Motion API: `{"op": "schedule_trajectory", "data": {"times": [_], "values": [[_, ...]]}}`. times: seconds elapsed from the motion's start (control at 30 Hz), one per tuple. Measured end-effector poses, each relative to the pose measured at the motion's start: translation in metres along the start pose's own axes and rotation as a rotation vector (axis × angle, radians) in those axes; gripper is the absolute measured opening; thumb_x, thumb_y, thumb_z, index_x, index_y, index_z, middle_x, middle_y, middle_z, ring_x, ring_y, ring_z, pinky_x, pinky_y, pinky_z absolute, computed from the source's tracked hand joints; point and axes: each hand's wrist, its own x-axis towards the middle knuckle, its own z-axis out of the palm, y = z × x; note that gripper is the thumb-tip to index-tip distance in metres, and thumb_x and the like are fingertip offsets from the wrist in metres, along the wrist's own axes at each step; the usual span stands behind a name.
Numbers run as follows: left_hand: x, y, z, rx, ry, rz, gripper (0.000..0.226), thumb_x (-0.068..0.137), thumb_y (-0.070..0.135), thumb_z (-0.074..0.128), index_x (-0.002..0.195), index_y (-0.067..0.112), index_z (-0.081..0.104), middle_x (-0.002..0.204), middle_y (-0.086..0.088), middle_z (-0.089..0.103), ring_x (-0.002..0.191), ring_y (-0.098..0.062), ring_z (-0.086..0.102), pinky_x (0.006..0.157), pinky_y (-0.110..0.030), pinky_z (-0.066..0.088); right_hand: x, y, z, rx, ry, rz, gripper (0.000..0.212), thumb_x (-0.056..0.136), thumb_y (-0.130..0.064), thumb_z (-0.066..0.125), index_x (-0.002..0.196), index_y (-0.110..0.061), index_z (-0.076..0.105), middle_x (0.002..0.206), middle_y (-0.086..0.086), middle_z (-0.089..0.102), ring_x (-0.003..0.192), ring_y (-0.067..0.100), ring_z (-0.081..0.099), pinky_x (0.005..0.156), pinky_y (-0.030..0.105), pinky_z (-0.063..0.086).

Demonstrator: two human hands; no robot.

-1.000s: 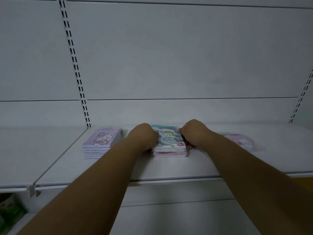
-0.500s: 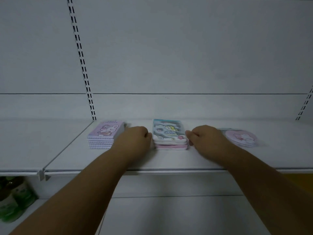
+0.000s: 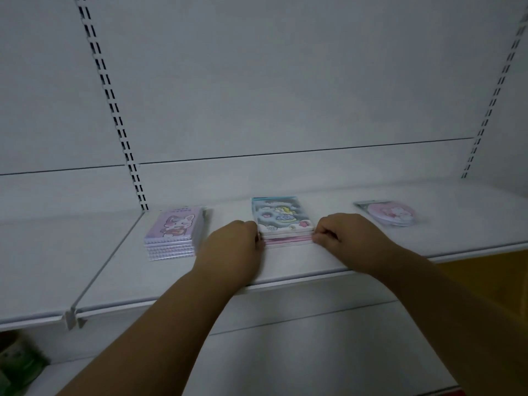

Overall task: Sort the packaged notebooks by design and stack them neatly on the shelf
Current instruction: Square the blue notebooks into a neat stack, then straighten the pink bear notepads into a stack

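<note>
A white metal shop shelf [image 3: 285, 270] carries three groups of wrapped notebooks in a row. In the middle lies a small stack of rectangular notebooks [image 3: 283, 224], its top cover blue-grey with a cartoon figure among clouds and the lower edges showing pink and white. The stack lies flat with its long axis running from the shelf's front lip toward the back wall, and the top cover's picture reads upright from the person's side.

The left hand [image 3: 231, 247] is curled, its fingers pressed against the stack's left front corner; the right hand [image 3: 345, 235] is loosely fisted, fingertips pinching the right front corner of the lower notebooks — both hands touch the stack and neither lifts it.

To the left, near the slotted upright, sits a taller pile of lilac spiral-bound notebooks with a white rabbit on the cover [image 3: 175, 232], also lengthwise front to back (slightly fanned at the near edge). Well to the right lies a pink round-design packaged notebook [image 3: 390, 214], flat and blurred.
</note>
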Motion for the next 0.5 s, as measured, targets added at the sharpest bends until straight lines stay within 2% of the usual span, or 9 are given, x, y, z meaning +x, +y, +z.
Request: {"op": "schedule_trajectory", "data": {"times": [0.13, 0.23, 0.4, 0.5], "values": [[0.0, -0.001, 0.002, -0.011, 0.012, 0.014, 0.02, 0.094, 0.034, 0.046, 0.09, 0.019, 0.059, 0.094, -0.003, 0.064, 0.081, -0.021, 0.059, 0.064, -0.028, 0.041, 0.0, -0.001, 0.001, 0.002, -0.011, 0.015, 0.018, 0.093, -0.032, 0.054, 0.088, -0.019, 0.066, 0.08, -0.008, 0.057, 0.078, 0.012, 0.051, 0.07, 0.029, 0.038], [-0.003, 0.0, -0.001, -0.03, 0.028, 0.003, 0.021, 0.093, 0.035, 0.048, 0.09, 0.018, 0.06, 0.092, -0.004, 0.064, 0.074, -0.019, 0.054, 0.063, -0.028, 0.039, -0.002, -0.002, -0.001, -0.013, 0.004, 0.038, 0.023, 0.094, -0.033, 0.053, 0.088, -0.015, 0.066, 0.081, -0.003, 0.062, 0.077, 0.014, 0.053, 0.068, 0.028, 0.039], [-0.015, 0.01, -0.014, -0.008, 0.175, 0.021, 0.025, 0.091, 0.04, 0.048, 0.077, 0.02, 0.054, 0.077, 0.002, 0.059, 0.061, -0.014, 0.051, 0.054, -0.028, 0.04, -0.017, 0.003, -0.016, 0.089, 0.191, 0.143, 0.019, 0.091, -0.028, 0.054, 0.079, -0.015, 0.062, 0.072, 0.0, 0.062, 0.069, 0.016, 0.055, 0.06, 0.027, 0.04], [-0.017, 0.034, -0.022, -0.065, 0.219, 0.115, 0.025, 0.091, 0.038, 0.046, 0.072, 0.022, 0.051, 0.071, 0.005, 0.053, 0.06, -0.014, 0.052, 0.051, -0.029, 0.041, -0.023, 0.021, -0.037, 0.069, 0.25, 0.223, 0.017, 0.091, -0.029, 0.054, 0.079, -0.019, 0.062, 0.071, -0.005, 0.061, 0.067, 0.009, 0.054, 0.06, 0.025, 0.04]]}}
